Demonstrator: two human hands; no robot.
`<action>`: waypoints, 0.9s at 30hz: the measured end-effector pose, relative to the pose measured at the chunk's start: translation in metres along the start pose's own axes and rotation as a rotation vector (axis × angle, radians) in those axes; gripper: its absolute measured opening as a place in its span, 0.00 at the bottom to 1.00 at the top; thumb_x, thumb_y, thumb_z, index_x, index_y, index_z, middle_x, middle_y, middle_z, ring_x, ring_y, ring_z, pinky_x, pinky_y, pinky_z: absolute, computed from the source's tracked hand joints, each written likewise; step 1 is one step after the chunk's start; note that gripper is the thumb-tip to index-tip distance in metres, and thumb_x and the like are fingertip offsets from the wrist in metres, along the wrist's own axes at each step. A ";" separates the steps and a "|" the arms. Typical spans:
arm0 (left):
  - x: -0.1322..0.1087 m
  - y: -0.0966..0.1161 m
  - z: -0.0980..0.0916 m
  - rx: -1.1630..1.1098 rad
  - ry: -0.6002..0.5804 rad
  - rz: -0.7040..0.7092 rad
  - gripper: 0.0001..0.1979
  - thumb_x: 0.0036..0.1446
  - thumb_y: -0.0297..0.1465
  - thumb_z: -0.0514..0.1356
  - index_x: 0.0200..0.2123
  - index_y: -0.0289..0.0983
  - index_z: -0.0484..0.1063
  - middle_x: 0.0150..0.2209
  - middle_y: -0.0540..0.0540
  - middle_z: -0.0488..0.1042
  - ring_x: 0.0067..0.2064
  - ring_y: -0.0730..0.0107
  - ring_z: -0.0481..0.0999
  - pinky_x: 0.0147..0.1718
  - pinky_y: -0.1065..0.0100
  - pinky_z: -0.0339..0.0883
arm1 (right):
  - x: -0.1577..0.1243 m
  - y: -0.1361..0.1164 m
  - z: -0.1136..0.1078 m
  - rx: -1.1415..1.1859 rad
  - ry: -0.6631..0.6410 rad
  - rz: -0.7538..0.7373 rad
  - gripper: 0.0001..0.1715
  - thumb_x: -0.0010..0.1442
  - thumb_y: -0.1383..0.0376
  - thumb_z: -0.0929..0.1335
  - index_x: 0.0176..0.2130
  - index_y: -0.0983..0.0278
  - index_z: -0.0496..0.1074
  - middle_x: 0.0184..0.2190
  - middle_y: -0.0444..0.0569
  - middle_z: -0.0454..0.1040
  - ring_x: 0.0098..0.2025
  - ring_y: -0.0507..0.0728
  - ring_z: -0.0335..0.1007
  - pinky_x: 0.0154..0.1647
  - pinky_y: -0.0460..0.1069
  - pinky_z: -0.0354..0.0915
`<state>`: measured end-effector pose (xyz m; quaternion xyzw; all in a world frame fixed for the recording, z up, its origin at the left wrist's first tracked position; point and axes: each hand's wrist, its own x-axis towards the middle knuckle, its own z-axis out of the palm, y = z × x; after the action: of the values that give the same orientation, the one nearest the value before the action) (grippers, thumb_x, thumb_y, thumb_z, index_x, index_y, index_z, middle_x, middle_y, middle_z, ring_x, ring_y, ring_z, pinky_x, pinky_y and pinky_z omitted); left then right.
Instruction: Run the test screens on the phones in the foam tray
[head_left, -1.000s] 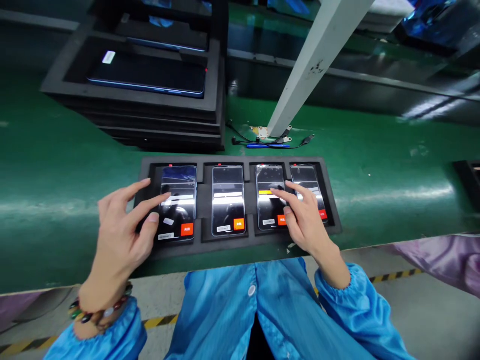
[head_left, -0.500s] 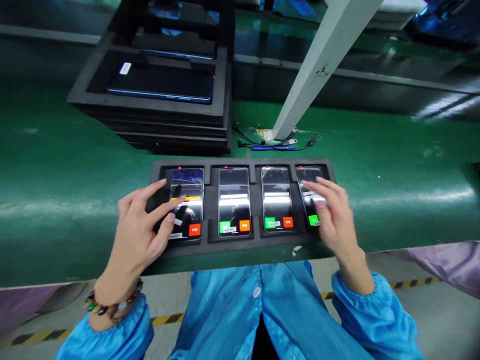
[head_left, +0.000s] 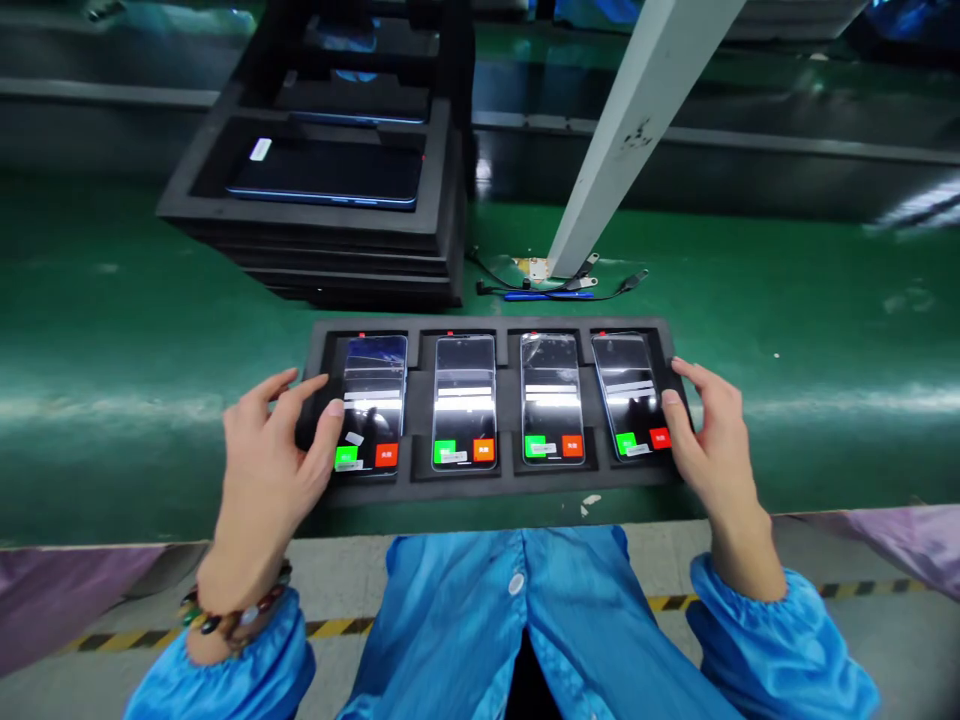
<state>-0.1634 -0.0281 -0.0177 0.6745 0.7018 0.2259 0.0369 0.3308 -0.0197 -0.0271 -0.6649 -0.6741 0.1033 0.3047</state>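
A black foam tray point(head_left: 502, 482) lies on the green belt and holds several phones side by side, each screen showing a green and a red button. My left hand point(head_left: 270, 455) rests on the tray's left end, fingers spread, thumb touching the leftmost phone point(head_left: 371, 402). My right hand point(head_left: 709, 430) lies open on the tray's right end, thumb beside the rightmost phone point(head_left: 628, 393). Two more phones point(head_left: 465, 412) point(head_left: 551, 408) sit between them. Neither hand holds anything.
A stack of black foam trays point(head_left: 330, 235) with a dark phone on top stands behind at the left. A slanted white post point(head_left: 626, 140) meets the belt near loose cables and a blue pen point(head_left: 559, 290). The green belt point(head_left: 825, 380) runs left to right.
Both hands left the screens and moved outward to the tray's two ends. Green buttons have come up on all the phones, the leftmost last.
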 end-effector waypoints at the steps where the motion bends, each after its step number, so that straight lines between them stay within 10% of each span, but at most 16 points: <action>1: 0.002 0.004 0.001 0.022 -0.012 0.020 0.27 0.75 0.47 0.59 0.66 0.37 0.76 0.69 0.26 0.71 0.74 0.34 0.70 0.73 0.33 0.63 | 0.005 -0.005 0.003 -0.026 -0.002 -0.039 0.28 0.78 0.51 0.67 0.69 0.58 0.73 0.64 0.60 0.79 0.73 0.74 0.68 0.73 0.76 0.66; 10: 0.046 0.065 0.031 0.088 -0.122 0.027 0.37 0.68 0.45 0.66 0.75 0.40 0.66 0.74 0.28 0.62 0.72 0.26 0.65 0.66 0.30 0.69 | 0.054 -0.038 0.051 -0.222 -0.110 -0.090 0.39 0.69 0.48 0.72 0.69 0.65 0.67 0.67 0.72 0.67 0.64 0.82 0.69 0.60 0.78 0.74; 16: 0.058 0.064 0.045 0.065 -0.114 0.025 0.31 0.68 0.37 0.64 0.73 0.43 0.68 0.67 0.31 0.66 0.66 0.32 0.69 0.61 0.34 0.73 | 0.062 -0.029 0.052 -0.132 -0.131 -0.133 0.31 0.67 0.54 0.74 0.63 0.63 0.68 0.63 0.68 0.63 0.65 0.81 0.66 0.62 0.80 0.73; 27: 0.030 0.070 -0.006 -0.053 0.230 -0.043 0.34 0.67 0.40 0.68 0.73 0.41 0.67 0.64 0.32 0.65 0.70 0.39 0.67 0.66 0.38 0.72 | 0.052 -0.049 0.033 -0.102 0.086 -0.150 0.33 0.62 0.61 0.76 0.63 0.62 0.69 0.58 0.63 0.63 0.63 0.77 0.65 0.66 0.77 0.70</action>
<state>-0.1031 -0.0020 0.0207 0.6277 0.7095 0.3195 -0.0215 0.2760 0.0343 -0.0125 -0.6311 -0.7127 0.0171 0.3058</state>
